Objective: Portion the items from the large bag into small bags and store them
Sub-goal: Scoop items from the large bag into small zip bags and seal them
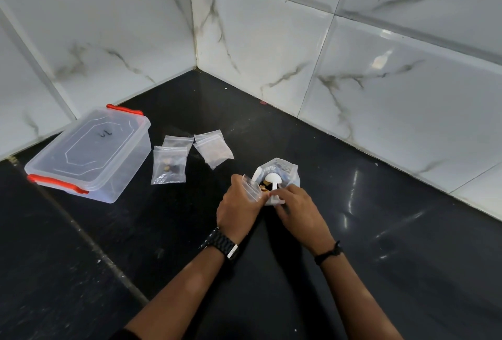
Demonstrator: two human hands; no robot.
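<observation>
Two hands are working close together over the large bag, which is standing open on the black floor right of centre, near the right-hand tiled wall. Left hand is gripping a small clear bag, fingers curled round it, and holding its mouth just beside the large bag's near-left rim. Right hand is pinching the handle of a white scoop between thumb and fingertips; the scoop's bowl is sitting inside the large bag's opening, above brown and dark pieces showing at the rim. Exact number of pieces cannot be told. Left wrist is wearing a black watch; right wrist is wearing a thin dark band. Several small bags are lying flat on the floor to the far left of the hands: one filled bag showing dark items inside, another partly under it, and an overlapping pair just to the right. Farther left, a clear storage box with red clasps is sitting with its lid on, near the left wall.
</observation>
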